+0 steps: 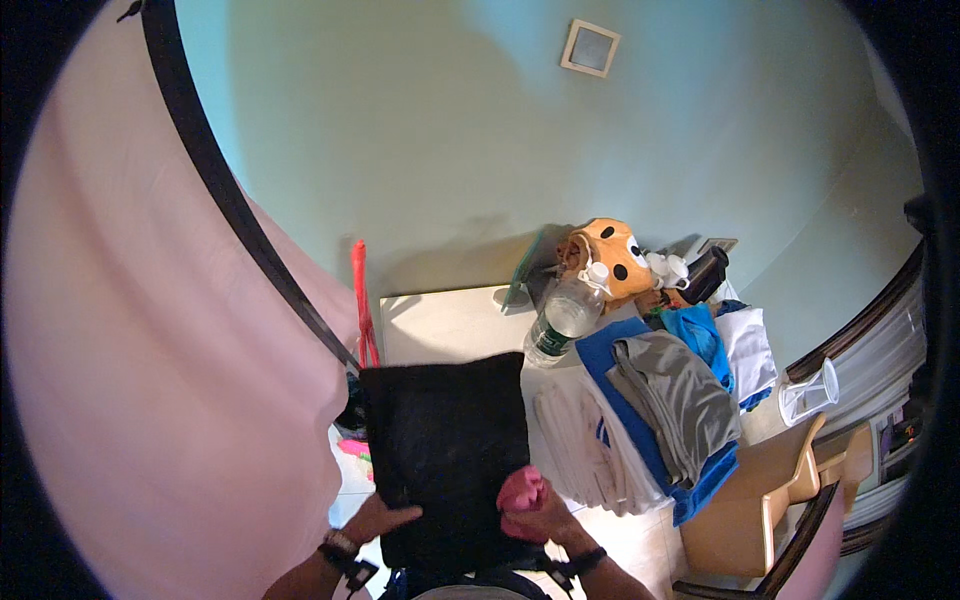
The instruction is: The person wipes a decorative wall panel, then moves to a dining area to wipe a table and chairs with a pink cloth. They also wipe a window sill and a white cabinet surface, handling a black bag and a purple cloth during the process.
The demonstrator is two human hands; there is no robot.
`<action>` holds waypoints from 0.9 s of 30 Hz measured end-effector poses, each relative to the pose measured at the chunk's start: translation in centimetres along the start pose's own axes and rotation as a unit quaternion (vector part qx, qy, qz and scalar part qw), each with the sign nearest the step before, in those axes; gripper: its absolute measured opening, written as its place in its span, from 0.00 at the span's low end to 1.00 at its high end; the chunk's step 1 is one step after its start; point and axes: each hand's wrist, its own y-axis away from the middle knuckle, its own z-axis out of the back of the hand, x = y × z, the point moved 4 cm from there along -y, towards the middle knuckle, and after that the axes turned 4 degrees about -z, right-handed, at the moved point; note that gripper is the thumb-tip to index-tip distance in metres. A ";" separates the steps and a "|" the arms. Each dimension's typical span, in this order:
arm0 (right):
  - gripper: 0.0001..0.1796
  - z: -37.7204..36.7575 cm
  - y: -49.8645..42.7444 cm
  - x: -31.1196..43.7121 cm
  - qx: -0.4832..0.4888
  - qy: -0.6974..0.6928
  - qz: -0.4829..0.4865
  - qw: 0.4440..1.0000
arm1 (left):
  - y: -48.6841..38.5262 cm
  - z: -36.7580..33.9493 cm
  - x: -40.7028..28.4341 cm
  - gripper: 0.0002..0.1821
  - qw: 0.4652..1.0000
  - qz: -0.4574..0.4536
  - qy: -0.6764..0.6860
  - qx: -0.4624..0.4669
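Note:
A black folded cloth or flat fabric piece (450, 450) hangs in front of my body, over the near edge of a white table (442, 326). My left hand (381, 519) lies at its lower left side, with the thumb on its front and the other fingers hidden behind it. At its lower right, my right hand (546, 514) grips a bunched pink cloth (523, 495); whether it also holds the black piece cannot be told. Right of the black piece lie a stack of white folded cloth (589, 450), a blue cloth (622, 349) and a grey folded garment (682, 405).
A large clear plastic bottle (562, 319), an orange dotted bag (619, 262) and white cups (669, 270) stand towards the wall. Pink curtain fabric (187, 360) hangs at the left beside a red stick-like object (361, 300). Wooden chairs (739, 499) stand at the right.

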 end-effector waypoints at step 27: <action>0.41 0.1 -5.2 -4.3 0.164 -0.236 -0.096 0.953 | -2.6 2.3 -1.1 0.47 0.993 -0.017 0.107 -0.053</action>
